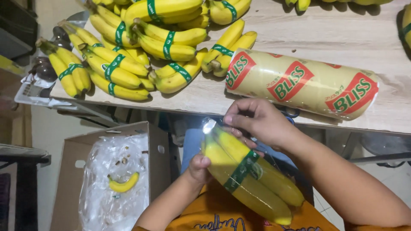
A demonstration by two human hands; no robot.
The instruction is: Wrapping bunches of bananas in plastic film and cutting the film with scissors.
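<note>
**A:** What are the two hands doing?

**B:** Both grip one small bunch of bananas (250,177), yellow, bound by a green band and covered in clear plastic film. The left hand (199,168) is closed on the bunch's lower left side, thumb pressed on the fruit. The right hand (257,119) is closed at the stem end, fingers pinching the shiny gathered film there.

**A:** Where is that bunch?

**B:** It is held in the air, below the near edge of a pale wooden table (308,38) and above the person's orange shirt (222,214). It tilts, stem end up and to the left.

**A:** What is on the table?

**B:** A large roll of cling film (302,83) lies on its side near the table's front edge, just above the right hand. To its left, a pile of banded banana bunches (137,51) covers the table's left part, with more bunches along the far edge.

**A:** And lower down?

**B:** At lower left an open cardboard box (70,171) stands lined with clear plastic. One loose banana (123,185) lies inside it.
</note>
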